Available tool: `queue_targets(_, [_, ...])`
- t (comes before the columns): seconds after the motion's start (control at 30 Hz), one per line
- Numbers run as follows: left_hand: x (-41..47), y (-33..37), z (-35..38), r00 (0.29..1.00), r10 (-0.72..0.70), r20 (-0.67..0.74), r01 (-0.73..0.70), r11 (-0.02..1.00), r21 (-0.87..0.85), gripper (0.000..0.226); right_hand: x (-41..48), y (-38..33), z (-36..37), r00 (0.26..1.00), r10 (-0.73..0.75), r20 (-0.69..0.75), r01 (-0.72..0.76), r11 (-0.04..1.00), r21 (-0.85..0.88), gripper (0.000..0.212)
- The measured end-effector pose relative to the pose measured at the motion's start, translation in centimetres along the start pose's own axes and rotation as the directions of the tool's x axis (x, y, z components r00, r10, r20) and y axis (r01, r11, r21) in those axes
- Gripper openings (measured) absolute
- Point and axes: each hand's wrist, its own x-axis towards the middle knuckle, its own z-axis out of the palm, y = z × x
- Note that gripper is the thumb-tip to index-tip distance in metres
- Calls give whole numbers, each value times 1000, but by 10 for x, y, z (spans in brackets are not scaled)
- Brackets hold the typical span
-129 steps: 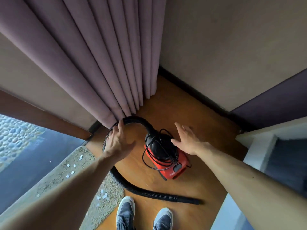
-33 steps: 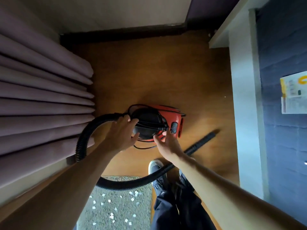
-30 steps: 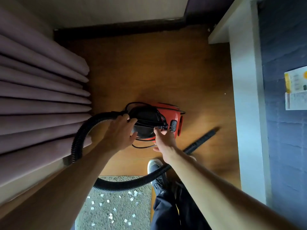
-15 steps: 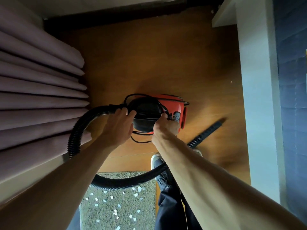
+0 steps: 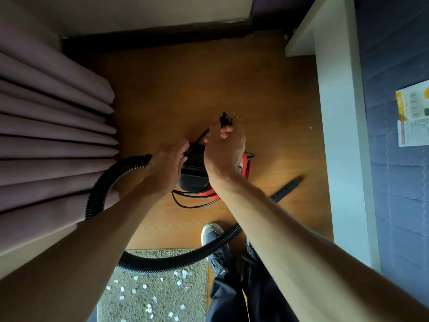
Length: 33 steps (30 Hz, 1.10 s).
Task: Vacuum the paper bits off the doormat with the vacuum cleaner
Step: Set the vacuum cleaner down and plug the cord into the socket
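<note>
R hand [image 5: 224,152] is up just above the vacuum cleaner [image 5: 193,180], fingers pinched on the black plug [image 5: 225,119]. The cord [image 5: 196,204] runs from it down to loose loops round the body's near side. L hand [image 5: 166,168] is on the black top, fingers curled over it right by the hose joint. The vacuum cleaner, red/black, sits approx mid wood floor [image 5: 209,84]; contents of its dust bin can't be seen. Doormat [image 5: 130,310] lies at the floor's near edge w/ white paper bits [image 5: 145,286] scattered on it. Black ribbed hose [image 5: 103,184] arcs out toward the curtain [image 5: 46,135] at the floor's left edge, swings back along the doormat's far edge, crosses at a shoe [image 5: 212,235] and ends at the nozzle [image 5: 286,190], flat on the floor right of the body. Nearest bits lie just beside the hose.
</note>
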Motion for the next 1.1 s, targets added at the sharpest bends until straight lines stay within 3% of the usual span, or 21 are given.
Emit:
queue_targets(0.13, [10, 6, -1, 999, -41, -34, 38, 996, -84, 9, 32, -37, -7, 991, -127, -34, 128, 992, 4, 22])
queue_targets(0.37, [38, 55, -26, 995, -13, -103, -17, 957, -289, 17, 76, -127, -35, 957, -284, -57, 286, 958, 19, 21])
queue_targets(0.53, [59, 112, -44, 993, -30, -114, -18, 917, -400, 18, 85, -189, -56, 903, -426, -48, 427, 904, 0, 32])
queue_targets(0.73, [69, 185, -71, 991, -75, -111, 0, 831, -557, 13, 90, -249, -92, 855, -491, -167, 499, 866, 10, 30])
queue_targets(1.1, [75, 296, -228, 978, 46, -204, -171, 740, -650, 17, 40, -442, -167, 748, -640, -179, 652, 758, 15, 30])
